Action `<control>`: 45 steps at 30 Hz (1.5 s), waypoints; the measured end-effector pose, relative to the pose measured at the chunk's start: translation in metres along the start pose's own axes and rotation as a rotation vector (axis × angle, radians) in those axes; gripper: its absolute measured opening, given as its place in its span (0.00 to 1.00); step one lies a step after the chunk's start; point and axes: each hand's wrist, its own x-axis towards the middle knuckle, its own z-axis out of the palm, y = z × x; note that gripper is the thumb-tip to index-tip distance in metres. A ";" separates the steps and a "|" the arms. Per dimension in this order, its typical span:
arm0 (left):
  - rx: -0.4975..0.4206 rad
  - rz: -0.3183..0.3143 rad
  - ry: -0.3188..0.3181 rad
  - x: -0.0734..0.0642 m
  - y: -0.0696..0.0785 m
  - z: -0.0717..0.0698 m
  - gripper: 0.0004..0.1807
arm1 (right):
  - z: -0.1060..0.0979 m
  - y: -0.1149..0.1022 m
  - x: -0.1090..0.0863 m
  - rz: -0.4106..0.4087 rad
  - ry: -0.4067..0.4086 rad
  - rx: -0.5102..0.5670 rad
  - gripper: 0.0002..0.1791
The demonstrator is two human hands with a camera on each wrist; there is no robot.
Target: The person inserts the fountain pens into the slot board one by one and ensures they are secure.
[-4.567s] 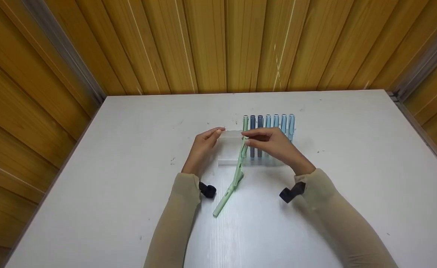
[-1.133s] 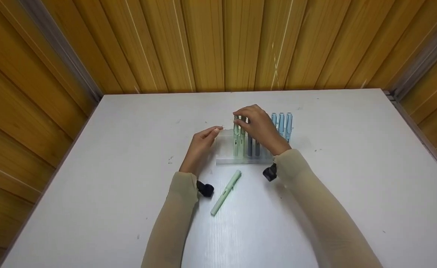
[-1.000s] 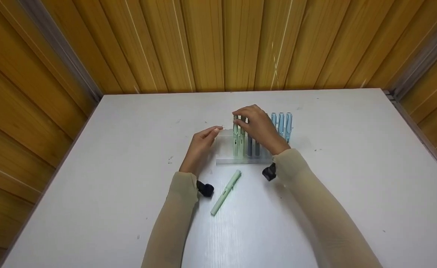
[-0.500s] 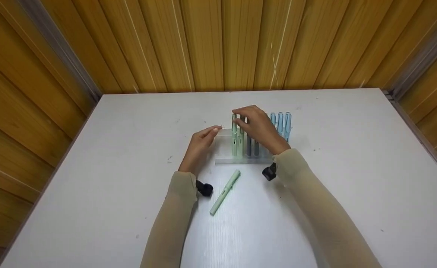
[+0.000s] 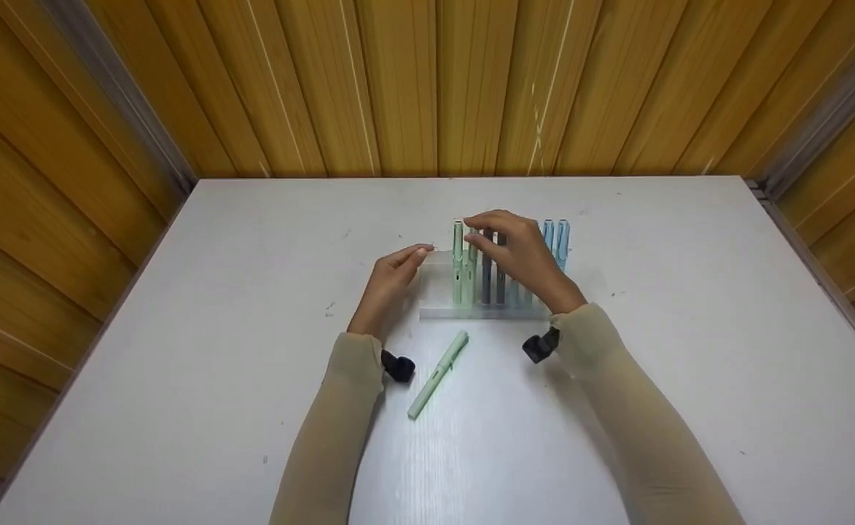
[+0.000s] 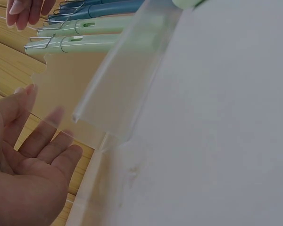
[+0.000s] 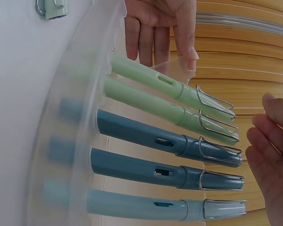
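Note:
A clear pen stand holds a row of upright pens. Two light green pens stand at the left of the row, then dark blue pens and light blue pens. My left hand pinches the stand's left upper edge between thumb and fingers. My right hand is close to the pen caps with fingers slightly bent; the right wrist view shows a gap between its fingertips and the pens. A loose light green pen lies slanted on the table before the stand.
The white table reaches back to a yellow wood-panelled wall. Black wrist cameras are strapped to both sleeves. Small dark marks dot the tabletop.
The right hand has set a light green pen upright in the stand's row, let go of it and drawn slightly right. The left hand has stayed on the stand's edge.

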 end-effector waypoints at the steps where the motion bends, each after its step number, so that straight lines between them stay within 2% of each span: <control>1: -0.005 0.004 -0.004 0.000 0.000 0.000 0.19 | -0.001 0.000 -0.002 -0.004 -0.003 0.017 0.14; 3: -0.014 0.012 -0.010 0.000 0.000 0.001 0.19 | -0.003 0.002 -0.007 0.005 -0.029 0.051 0.14; 6: -0.023 0.021 -0.012 -0.001 -0.001 0.001 0.19 | -0.005 0.004 -0.015 0.039 -0.114 0.096 0.14; 12: -0.006 0.017 0.002 -0.001 0.000 0.001 0.19 | -0.007 0.005 -0.028 0.101 -0.360 0.177 0.15; 17: 0.034 0.026 0.012 -0.002 0.000 0.000 0.20 | -0.002 0.007 -0.037 0.120 -0.580 0.191 0.17; 21: 0.034 0.034 0.019 -0.003 0.001 0.000 0.19 | 0.004 0.009 -0.044 0.121 -0.692 0.192 0.18; 30: -0.026 0.069 0.038 -0.003 0.003 0.002 0.19 | 0.015 0.012 -0.052 0.142 -0.773 0.145 0.18; 39: -0.005 0.079 0.058 -0.001 0.004 0.003 0.18 | 0.022 0.005 -0.056 0.152 -0.773 0.072 0.17; 45: -0.005 0.082 0.053 0.000 0.001 0.003 0.19 | 0.026 0.002 -0.057 0.113 -0.769 0.008 0.17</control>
